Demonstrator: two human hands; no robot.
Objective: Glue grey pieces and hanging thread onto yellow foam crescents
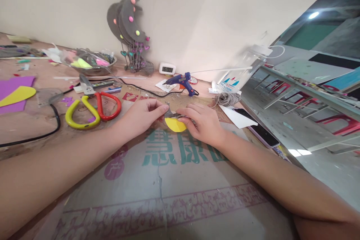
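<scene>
My left hand [153,110] pinches the tip of a small dark grey piece [169,114] between thumb and fingers. From the other side my right hand [199,122] grips the same grey piece together with a rounded yellow piece [174,125], which looks like foam or felt. The yellow piece sticks out below the grey one, between my hands. My right fingers hide part of both. Both hands are over a printed cardboard sheet [135,191]. Just beyond them a blue glue gun [183,80] lies on the table.
Scissors [108,107] with yellow and red handles lie left of my left forearm. A bowl of scraps [90,68] and grey hanging ornaments [128,22] are at the back. At right are a twine ball [227,99], a plastic jug [244,69] and a phone [261,129]. A black cable [57,120] crosses the left.
</scene>
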